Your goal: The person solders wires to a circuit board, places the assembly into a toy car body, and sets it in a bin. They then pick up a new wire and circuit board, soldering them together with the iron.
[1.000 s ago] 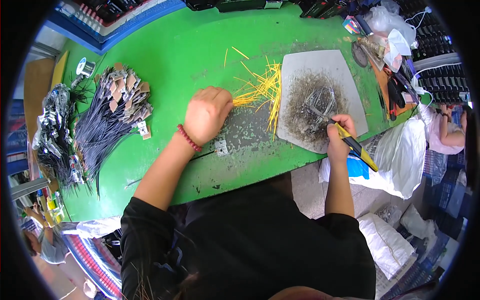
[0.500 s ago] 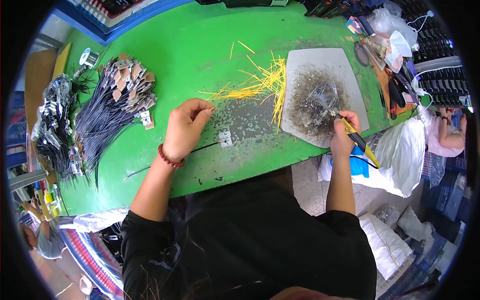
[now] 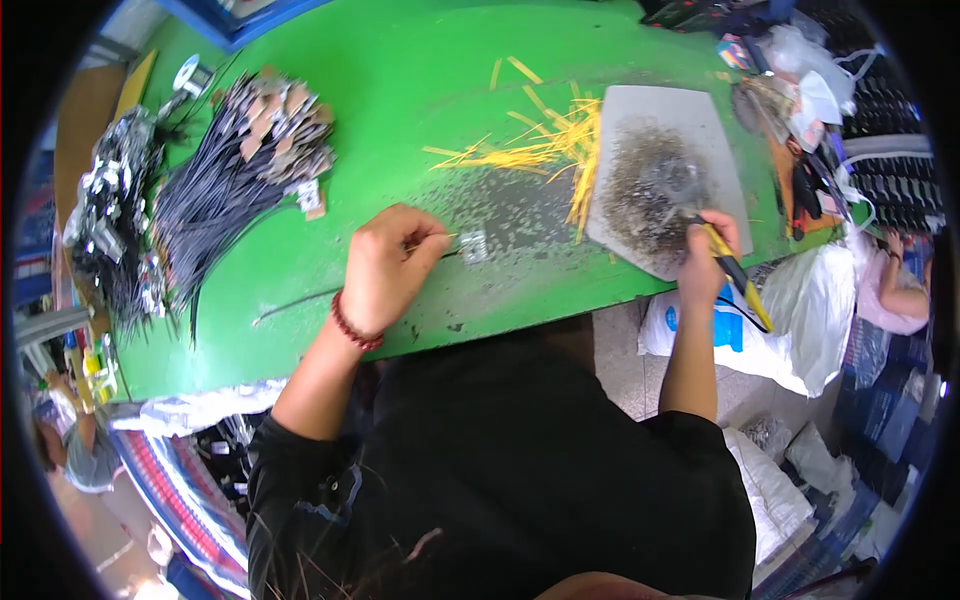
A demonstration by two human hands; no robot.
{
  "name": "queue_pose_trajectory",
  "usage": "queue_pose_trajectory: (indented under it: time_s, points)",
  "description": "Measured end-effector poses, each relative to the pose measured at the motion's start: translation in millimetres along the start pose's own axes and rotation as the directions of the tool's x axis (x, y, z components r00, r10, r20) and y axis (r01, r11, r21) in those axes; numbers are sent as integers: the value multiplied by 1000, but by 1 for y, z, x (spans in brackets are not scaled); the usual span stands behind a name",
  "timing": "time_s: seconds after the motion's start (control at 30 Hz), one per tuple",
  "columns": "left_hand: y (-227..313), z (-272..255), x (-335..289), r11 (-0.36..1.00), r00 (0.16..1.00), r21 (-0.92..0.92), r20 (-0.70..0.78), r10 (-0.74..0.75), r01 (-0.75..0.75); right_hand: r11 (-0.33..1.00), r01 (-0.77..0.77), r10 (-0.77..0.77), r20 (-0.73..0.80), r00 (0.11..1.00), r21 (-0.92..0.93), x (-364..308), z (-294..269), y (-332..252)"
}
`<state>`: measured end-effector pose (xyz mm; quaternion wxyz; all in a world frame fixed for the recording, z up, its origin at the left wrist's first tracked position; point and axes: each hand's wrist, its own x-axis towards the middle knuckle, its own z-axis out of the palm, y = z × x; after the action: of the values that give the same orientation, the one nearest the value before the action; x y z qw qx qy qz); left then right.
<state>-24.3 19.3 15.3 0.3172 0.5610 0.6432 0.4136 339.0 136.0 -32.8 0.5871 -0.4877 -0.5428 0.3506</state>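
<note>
My left hand (image 3: 392, 268), with a red bead bracelet at its wrist, pinches a thin yellow wire (image 3: 449, 236). Just past its fingertips lies a small silvery metal plate (image 3: 472, 247), joined to a black wire (image 3: 300, 303) that runs behind the hand. A yellow and black soldering iron (image 3: 735, 270) is gripped in my right hand (image 3: 708, 265). Its tip points over a grey board (image 3: 622, 108) smeared with dark residue. A loose pile of yellow wires (image 3: 560, 145) lies against the board's left edge.
On the left lie a bundle of black wires (image 3: 205, 215) with plate-like ends and a silvery bundle (image 3: 105, 205). A solder spool (image 3: 192, 75) stands behind them. Tools and plastic bags (image 3: 795, 55) crowd the green table's (image 3: 390, 110) right end. White sacks (image 3: 800, 320) hang by its edge.
My left hand has moved right, bringing the yellow wire close to the metal plate. My right hand has shifted slightly with the soldering iron. The whole view has also shifted a little.
</note>
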Motion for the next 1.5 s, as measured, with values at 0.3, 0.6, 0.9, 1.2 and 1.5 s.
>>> queue_pose_trajectory:
  time_s: [0.3, 0.6, 0.9, 1.2, 1.5]
  points:
    - [13, 10, -20, 998, 996, 37, -63, 55, -53, 991, -89, 30, 479, 877, 102, -68, 75, -66]
    - [19, 10, -28, 996, 993, -2, -86, 87, -87, 981, 91, -181, 654, 735, 169, -79, 154, -75]
    - [12, 12, -31, 998, 997, 6, -40, 66, -66, 996, 58, -91, 651, 754, 72, -84, 153, -64]
    - [-10, 27, -23, 877, 931, 396, -123, 343, -271, 985, -61, -45, 582, 812, 162, -82, 98, -36]
    - [-17, 31, -21, 836, 935, 489, -105, 339, -249, 976, -168, 61, 561, 826, 142, -94, 100, -41]
